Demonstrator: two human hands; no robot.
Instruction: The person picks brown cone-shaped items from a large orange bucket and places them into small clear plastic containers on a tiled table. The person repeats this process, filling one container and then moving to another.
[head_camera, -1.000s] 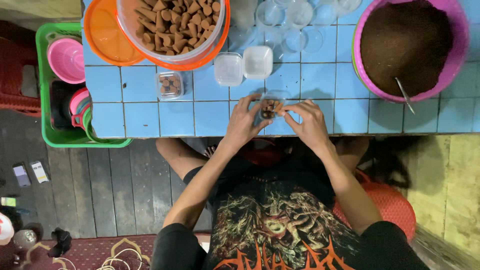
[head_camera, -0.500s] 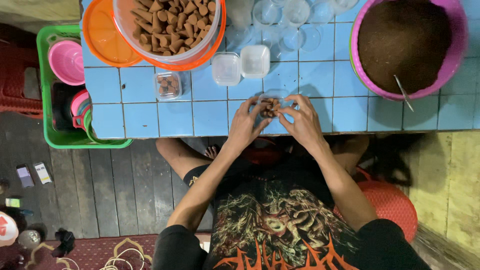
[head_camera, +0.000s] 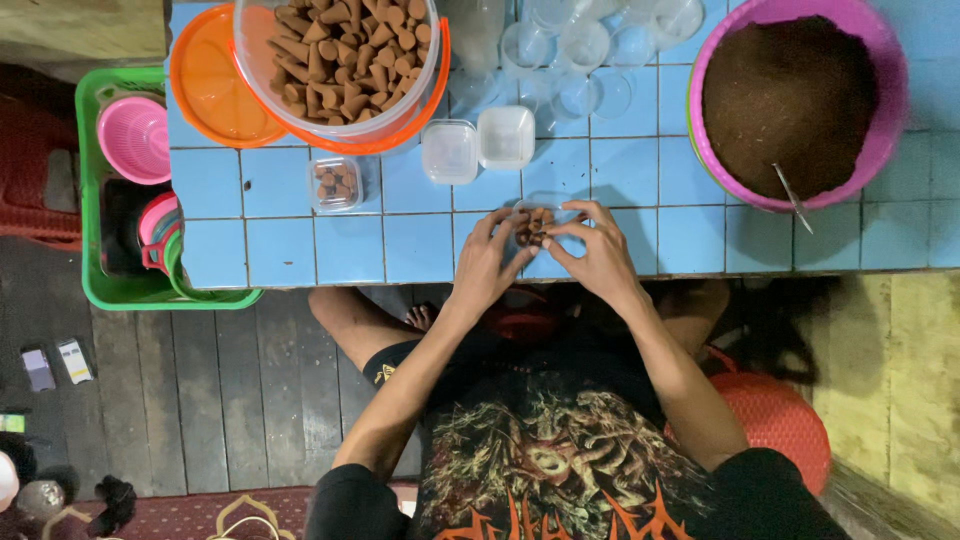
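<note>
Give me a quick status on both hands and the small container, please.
Left hand and right hand both cupping small clear container of brown cones. Filled container off to the left. Nothing between the hands.

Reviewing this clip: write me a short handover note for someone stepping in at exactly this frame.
Left hand and right hand: both around a small clear box of brown cones at the tiled table edge.
Cone supply: big clear tub, top left.
Done: one filled box stands closed, left.
Left: two empty boxes wait above the hands; the current box has no lid on it.
</note>
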